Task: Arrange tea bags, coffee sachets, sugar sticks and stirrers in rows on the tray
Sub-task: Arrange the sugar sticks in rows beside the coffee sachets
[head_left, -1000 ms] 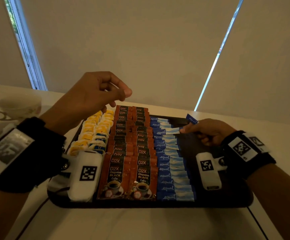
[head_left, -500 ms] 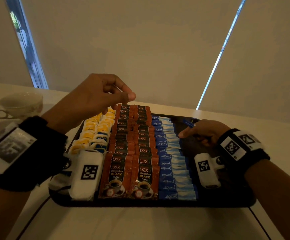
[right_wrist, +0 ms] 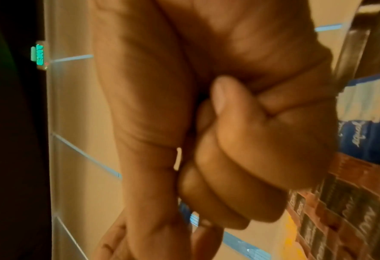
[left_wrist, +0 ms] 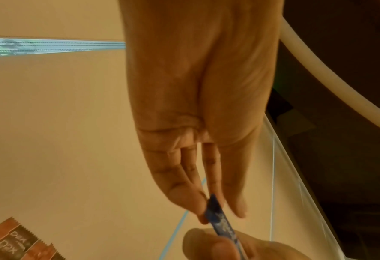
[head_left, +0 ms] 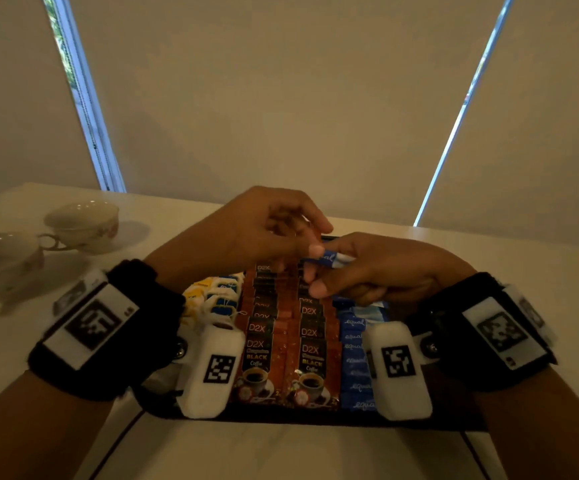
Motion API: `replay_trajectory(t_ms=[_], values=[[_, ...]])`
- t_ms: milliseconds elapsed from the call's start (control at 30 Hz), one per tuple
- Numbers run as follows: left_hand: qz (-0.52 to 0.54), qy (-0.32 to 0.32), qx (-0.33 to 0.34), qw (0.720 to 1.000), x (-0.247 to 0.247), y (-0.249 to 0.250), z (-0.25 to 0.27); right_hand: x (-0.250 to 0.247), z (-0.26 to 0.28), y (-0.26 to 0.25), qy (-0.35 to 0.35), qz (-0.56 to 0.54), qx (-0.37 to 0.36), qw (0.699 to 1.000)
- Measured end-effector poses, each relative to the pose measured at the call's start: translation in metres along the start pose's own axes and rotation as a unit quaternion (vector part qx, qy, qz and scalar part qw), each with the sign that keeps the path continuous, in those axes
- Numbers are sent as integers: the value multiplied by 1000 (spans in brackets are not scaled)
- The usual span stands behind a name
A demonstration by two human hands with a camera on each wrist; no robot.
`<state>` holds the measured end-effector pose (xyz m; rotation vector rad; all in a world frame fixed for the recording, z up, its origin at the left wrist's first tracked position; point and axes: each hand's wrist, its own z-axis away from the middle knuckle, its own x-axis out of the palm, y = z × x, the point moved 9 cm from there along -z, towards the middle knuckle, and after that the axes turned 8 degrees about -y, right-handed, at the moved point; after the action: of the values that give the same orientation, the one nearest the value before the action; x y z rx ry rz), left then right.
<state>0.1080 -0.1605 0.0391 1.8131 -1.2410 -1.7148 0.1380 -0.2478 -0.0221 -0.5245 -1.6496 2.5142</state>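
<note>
Over the far middle of the dark tray (head_left: 281,420), both hands hold one blue-and-white sugar stick (head_left: 329,258). My left hand (head_left: 307,252) pinches its blue end between thumb and fingertips; the left wrist view shows that pinch on the stick (left_wrist: 215,216). My right hand (head_left: 319,277) grips the white end with curled fingers; only a bit of the stick (right_wrist: 191,216) shows in the right wrist view. On the tray lie yellow tea bags (head_left: 212,294) at the left, two rows of coffee sachets (head_left: 310,355) in the middle, and a row of blue sugar sticks (head_left: 354,341) to their right. No stirrers are visible.
Two white teacups (head_left: 84,225) (head_left: 1,261) stand on the pale table to the left of the tray. The tray's right part lies dark behind my right wrist. Closed blinds with bright gaps hang behind the table.
My right hand lifted a sugar stick from the tray's right part and carried it left and upward. My left hand moved right to meet it and pinched the stick's blue end.
</note>
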Motion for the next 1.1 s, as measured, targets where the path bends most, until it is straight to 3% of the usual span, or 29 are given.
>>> replay_trajectory(t_ms=[167, 233, 333, 433, 667, 900, 1100], values=[[-26, -25, -6, 999, 1, -6, -1, 10, -4, 1, -45, -74, -19, 996], [-28, -12, -5, 1000, -1, -8, -2, 8, -4, 0, -30, -82, -20, 996], [-21, 19, -10, 1000, -6, -12, -3, -8, -2, -9, 86, -20, -44, 995], [-1, 35, -33, 999, -7, -16, -4, -24, 7, -26, 214, 64, -107, 969], [66, 73, -89, 991, -26, -31, 3, -47, 42, -38, 306, 38, -160, 938], [51, 43, -85, 994, -20, -27, 3, -61, 65, -20, 352, 62, -85, 930], [32, 65, -62, 995, -31, -16, 6, -81, 84, 44, 316, 74, 124, 938]])
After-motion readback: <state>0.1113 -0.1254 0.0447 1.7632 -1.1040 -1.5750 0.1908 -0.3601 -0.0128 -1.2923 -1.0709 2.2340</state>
